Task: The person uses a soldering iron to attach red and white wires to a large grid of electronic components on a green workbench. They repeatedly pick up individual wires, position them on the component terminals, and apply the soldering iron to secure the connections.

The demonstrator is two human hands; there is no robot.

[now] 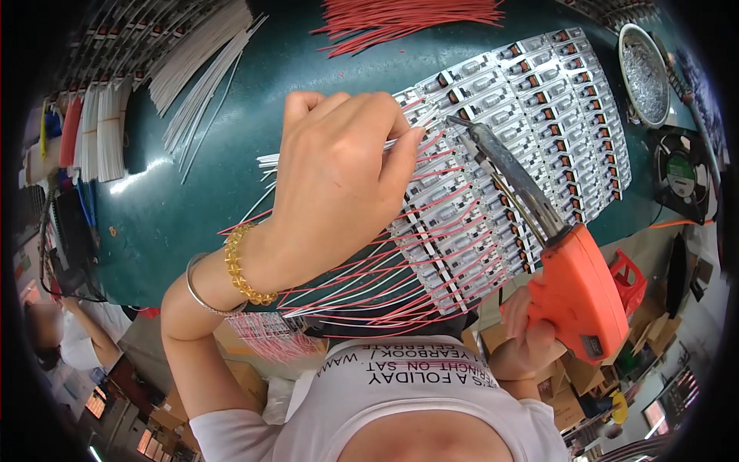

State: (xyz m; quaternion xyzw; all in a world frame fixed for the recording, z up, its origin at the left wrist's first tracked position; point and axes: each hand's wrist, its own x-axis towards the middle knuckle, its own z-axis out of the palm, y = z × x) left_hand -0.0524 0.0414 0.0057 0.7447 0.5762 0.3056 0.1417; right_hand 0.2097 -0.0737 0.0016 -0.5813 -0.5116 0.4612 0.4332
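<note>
So, here we are at the green desk [292,58], and the two hands are apart, each with its own grip. The left hand [346,154], beaded bracelet [237,266] at its wrist, has thumb and forefinger pinched together on white wires [269,161], whose loose ends poke out on the far side of the fist. The right hand [535,346], off the desk's near edge, is wrapped around the handle of an orange soldering gun [581,292]. Its dark tip [454,121] reaches in just beside the left fingertips, over the sheet of circuit boards [543,85]; whether it touches, I can't tell.

And that sheet is big! It fills the right half of the desk, slanting from the near edge up toward the far right corner, with red and white leads [362,289] fanning out from its left side. Up at the far edge lies a pile of red wires [408,19]; over toward the far left corner, loose white strands [204,65]. Banded white bundles [110,131] stand by the left edge. On the right, a metal bowl [645,77] sits near the far corner, with a black fan [681,173] nearer along that edge.
</note>
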